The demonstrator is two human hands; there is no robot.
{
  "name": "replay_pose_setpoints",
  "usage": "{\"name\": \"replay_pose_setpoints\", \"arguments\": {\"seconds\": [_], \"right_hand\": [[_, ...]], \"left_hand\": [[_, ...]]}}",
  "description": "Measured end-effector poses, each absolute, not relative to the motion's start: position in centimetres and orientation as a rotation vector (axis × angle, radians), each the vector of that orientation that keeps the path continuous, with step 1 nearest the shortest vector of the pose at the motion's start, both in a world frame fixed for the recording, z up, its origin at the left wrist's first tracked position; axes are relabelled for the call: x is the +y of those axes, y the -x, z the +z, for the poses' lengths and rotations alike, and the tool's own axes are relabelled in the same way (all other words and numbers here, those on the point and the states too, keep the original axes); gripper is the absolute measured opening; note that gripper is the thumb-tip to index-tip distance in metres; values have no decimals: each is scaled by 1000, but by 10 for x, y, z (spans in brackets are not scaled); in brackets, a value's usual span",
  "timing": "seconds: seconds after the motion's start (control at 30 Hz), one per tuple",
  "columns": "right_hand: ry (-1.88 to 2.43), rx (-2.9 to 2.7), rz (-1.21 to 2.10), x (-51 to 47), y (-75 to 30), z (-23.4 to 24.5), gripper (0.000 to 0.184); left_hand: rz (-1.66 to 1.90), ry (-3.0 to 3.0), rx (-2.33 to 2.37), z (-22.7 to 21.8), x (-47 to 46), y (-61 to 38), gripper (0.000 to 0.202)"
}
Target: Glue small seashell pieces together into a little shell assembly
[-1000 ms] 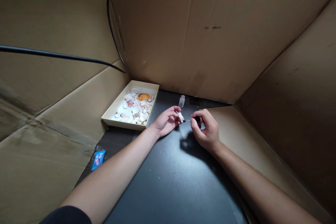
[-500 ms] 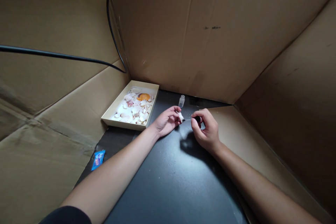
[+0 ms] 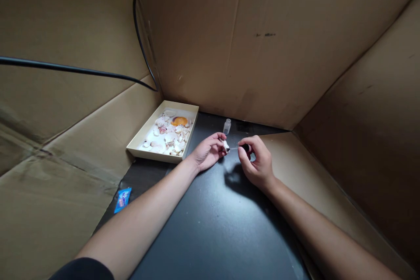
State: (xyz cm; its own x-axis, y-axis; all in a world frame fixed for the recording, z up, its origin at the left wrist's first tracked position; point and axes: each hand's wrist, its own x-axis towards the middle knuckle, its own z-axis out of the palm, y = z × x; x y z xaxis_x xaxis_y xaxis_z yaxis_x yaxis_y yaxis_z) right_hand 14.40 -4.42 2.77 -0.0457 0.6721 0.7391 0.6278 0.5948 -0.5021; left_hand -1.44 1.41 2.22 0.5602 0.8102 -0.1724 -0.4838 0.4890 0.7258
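Note:
Between its thumb and fingers my left hand [image 3: 210, 152] pinches a small whitish seashell [image 3: 225, 145], whose lower right edge looks dark. My right hand [image 3: 257, 159] is closed on the black cap of an applicator [image 3: 244, 147]. A thin, pale stem runs left from that cap, and its tip reaches the dark edge of the shell; whether it is a brush or a dropper I cannot tell. Just beyond my left fingertips a small clear glass bottle [image 3: 227, 127] stands uncapped on the dark table.
A cream tray [image 3: 157, 156] holding many pale shells and an orange one [image 3: 179, 121] lies left of my hands. Nearer on the left is a blue packet [image 3: 122, 200]. Cardboard walls [image 3: 210, 52] enclose the table [image 3: 203, 227]. A black cable [image 3: 82, 69] crosses the left side.
My right hand has shifted very slightly left with the applicator. The dark area at the shell's edge shows a little more. My left hand stays almost still.

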Motion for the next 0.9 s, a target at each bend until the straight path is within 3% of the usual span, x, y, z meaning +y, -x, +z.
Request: {"name": "replay_pose_setpoints", "arguments": {"seconds": [0.9], "right_hand": [[1062,-1741,38,-43,-145,26,5]], "left_hand": [[821,-692,543,22,14,15,23]]}}
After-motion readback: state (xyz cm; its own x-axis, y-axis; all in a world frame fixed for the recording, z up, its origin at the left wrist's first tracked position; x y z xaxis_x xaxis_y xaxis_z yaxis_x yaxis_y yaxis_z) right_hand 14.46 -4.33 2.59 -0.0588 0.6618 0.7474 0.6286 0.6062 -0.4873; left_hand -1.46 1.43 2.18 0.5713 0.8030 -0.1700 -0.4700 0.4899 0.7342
